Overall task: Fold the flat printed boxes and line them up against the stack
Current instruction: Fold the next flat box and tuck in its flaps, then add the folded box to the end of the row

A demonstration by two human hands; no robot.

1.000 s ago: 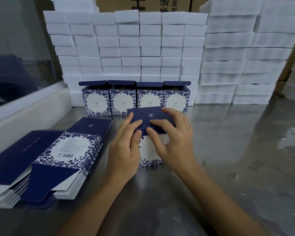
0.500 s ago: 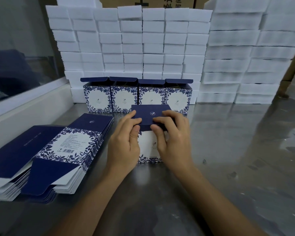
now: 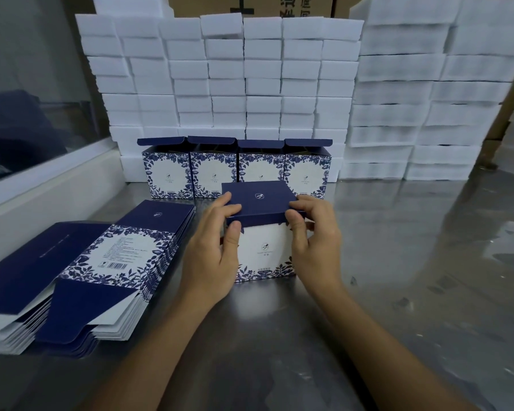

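Box being folded (image 3: 264, 250): an upright printed carton is seen standing on the tabletop, white on its front face with a blue leaf border along the bottom, directly in front of the finished row.
Lid (image 3: 260, 200): a dark blue flap bearing a small white emblem is laid flat across the top of the carton, its front lip turned down over the front face.
Left hand (image 3: 212, 250): the left front corner of the lid is pinched, with the fingers curled over the top and the thumb pressed against the lip.
Right hand (image 3: 315, 238): the right front corner of the lid is gripped the same way, fingers on top and thumb below.
Finished row (image 3: 235, 170): four folded boxes are lined up side by side, touching, with their blue lids standing open, set against the stack.
Stack (image 3: 229, 75): white foam blocks are piled in tall columns behind the row.
Flat boxes (image 3: 107, 262): a thick pile of unfolded printed blanks is lying to the left of the hands, one with a barcode panel on top.
Tabletop (image 3: 398, 277): a shiny grey metal surface is seen under everything.
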